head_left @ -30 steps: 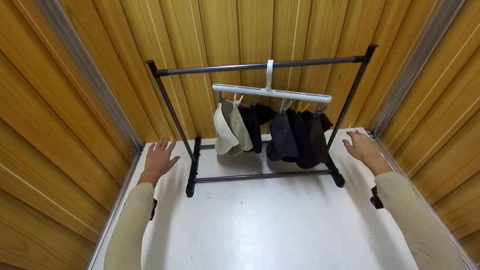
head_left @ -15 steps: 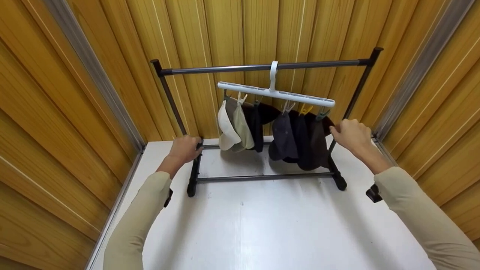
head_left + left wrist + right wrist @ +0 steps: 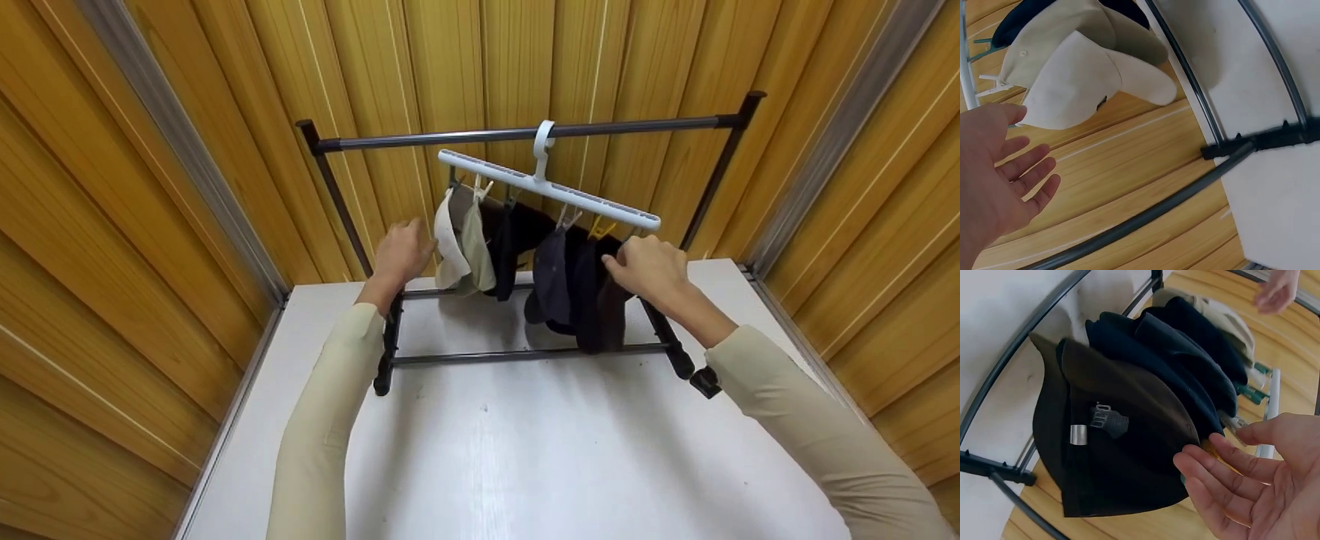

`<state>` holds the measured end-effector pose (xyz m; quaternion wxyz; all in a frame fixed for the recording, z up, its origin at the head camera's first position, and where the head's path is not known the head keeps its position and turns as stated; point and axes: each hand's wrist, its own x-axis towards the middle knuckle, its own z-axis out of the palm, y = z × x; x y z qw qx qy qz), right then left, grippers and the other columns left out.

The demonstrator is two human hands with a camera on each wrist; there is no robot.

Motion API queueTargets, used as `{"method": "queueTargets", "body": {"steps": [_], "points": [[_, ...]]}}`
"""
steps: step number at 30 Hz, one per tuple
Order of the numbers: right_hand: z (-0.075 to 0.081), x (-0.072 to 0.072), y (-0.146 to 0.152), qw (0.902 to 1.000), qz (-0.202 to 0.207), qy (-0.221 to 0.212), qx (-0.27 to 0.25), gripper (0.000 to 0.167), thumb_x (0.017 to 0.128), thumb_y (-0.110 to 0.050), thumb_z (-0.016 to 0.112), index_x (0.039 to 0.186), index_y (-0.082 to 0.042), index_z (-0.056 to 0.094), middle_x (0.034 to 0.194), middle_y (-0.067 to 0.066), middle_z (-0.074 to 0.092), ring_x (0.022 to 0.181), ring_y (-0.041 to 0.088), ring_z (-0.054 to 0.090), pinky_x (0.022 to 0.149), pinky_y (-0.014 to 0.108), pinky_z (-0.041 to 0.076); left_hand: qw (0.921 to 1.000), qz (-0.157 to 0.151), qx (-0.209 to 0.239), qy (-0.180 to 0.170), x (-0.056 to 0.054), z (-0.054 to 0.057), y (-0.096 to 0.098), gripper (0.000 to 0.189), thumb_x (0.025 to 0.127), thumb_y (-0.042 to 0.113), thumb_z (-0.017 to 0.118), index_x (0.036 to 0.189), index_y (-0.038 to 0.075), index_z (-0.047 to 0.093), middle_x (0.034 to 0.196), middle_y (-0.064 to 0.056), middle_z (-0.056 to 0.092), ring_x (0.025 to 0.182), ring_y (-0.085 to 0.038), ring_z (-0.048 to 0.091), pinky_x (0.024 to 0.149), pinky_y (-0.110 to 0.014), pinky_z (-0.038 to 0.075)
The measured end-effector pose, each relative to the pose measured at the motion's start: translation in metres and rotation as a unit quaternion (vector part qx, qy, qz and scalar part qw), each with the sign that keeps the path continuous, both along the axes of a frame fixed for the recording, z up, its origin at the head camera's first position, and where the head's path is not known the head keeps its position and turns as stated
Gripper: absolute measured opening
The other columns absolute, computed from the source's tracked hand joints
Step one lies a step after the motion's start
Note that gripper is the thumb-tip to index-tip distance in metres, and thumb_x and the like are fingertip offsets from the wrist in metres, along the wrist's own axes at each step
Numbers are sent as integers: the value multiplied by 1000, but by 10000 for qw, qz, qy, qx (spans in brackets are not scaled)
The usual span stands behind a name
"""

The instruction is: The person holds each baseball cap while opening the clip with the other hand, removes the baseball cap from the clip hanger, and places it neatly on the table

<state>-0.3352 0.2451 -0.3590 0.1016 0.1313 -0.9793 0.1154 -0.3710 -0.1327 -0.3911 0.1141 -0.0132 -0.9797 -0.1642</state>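
A white clip hanger (image 3: 480,164) hangs by its hook from the bar of a dark metal rack (image 3: 390,140), its right end tilted low. Several caps dangle from it on clothespins. My left hand (image 3: 400,251) is beside the white cap (image 3: 1075,84) at the left end, thumb tip right at its edge, fingers loosely bent and holding nothing. At the other end, my right hand (image 3: 1252,478) has its fingertips against the dark brown cap (image 3: 1123,394), thumb apart from the fingers. A bit of green clip shows behind those fingertips; the rest is hidden.
Between the end caps hang a beige cap (image 3: 478,255), a dark navy cap (image 3: 1145,354) and others. Yellow wood-patterned walls (image 3: 360,60) stand behind and at both sides. The rack's base bar (image 3: 487,358) lies low over the white floor (image 3: 525,450).
Both hands have come inward from outside the rack to the two ends of the row of caps. The hanger has tilted further, right end down, and the caps have shifted with it.
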Motion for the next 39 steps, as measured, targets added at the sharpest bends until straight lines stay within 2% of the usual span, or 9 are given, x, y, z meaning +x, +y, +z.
{"method": "queueTargets", "body": {"steps": [5, 12, 15, 19, 23, 27, 33, 36, 39], "points": [[-2, 7, -9, 9996, 18, 283, 12, 51, 93, -35, 57, 48, -15, 45, 46, -4, 34, 47, 20, 43, 39, 30, 24, 9985, 73, 532, -92, -10, -4, 11, 57, 97, 33, 56, 143, 3, 41, 144, -22, 45, 133, -38, 45, 108, -50, 40], [0, 14, -20, 9994, 187, 280, -67, 43, 94, -37, 58, 60, -11, 64, 50, 0, 48, 50, 22, 51, 40, 30, 29, 9931, -155, 1162, 48, -18, -9, 22, 56, 96, 25, 57, 144, 2, 40, 145, -23, 43, 135, -37, 42, 112, -48, 35], [-1, 16, -25, 9994, 265, 187, -121, 40, 94, -38, 58, 66, -11, 69, 53, 1, 53, 50, 21, 52, 40, 29, 30, 9855, -359, 1658, 46, -25, -11, 29, 56, 96, 24, 56, 145, 3, 38, 148, -22, 41, 138, -36, 39, 116, -46, 31], [-3, 18, -33, 9991, 375, 54, -173, 37, 94, -39, 58, 76, -11, 74, 59, 3, 60, 51, 19, 53, 41, 27, 32, 9684, -542, 2434, -16, -36, -11, 39, 60, 97, 19, 52, 150, 1, 29, 154, -21, 32, 145, -33, 29, 120, -42, 22], [-5, 18, -45, 9987, 463, -83, -218, 37, 95, -40, 57, 83, -12, 77, 63, 3, 64, 52, 16, 52, 42, 26, 32, 9581, -557, 2808, -46, -46, -9, 45, 61, 99, 15, 47, 152, 0, 22, 157, -20, 26, 147, -32, 23, 122, -40, 18], [-7, 17, -59, 9977, 603, -154, -276, 35, 95, -39, 57, 85, -12, 77, 66, 4, 67, 53, 16, 52, 42, 25, 32, 9577, -513, 2829, -69, -51, -12, 46, 60, 99, 14, 46, 152, -1, 21, 156, -22, 27, 147, -33, 24, 121, -40, 20], [-10, 17, -73, 9965, 731, -197, -343, 34, 93, -39, 59, 78, -14, 76, 61, 0, 63, 53, 16, 51, 43, 27, 33, 9645, -525, 2569, 311, -53, -21, 43, 57, 91, 8, 57, 144, -4, 37, 142, -25, 46, 134, -35, 42, 114, -42, 32], [-12, 16, -77, 9962, 785, -172, -334, 38, 94, -40, 58, 68, -15, 71, 53, -3, 52, 50, 14, 45, 41, 26, 29, 9699, -295, 2385, 403, -53, -24, 42, 53, 93, 17, 58, 141, 0, 43, 135, -23, 52, 128, -34, 46, 108, -44, 36], [-17, 16, -80, 9956, 844, -209, -341, 42, 95, -40, 57, 60, -16, 63, 49, -6, 44, 46, 12, 42, 39, 24, 26, 9760, 34, 2165, 239, -49, -25, 41, 52, 97, 33, 54, 140, 5, 46, 135, -18, 51, 127, -32, 44, 106, -46, 36]]}}
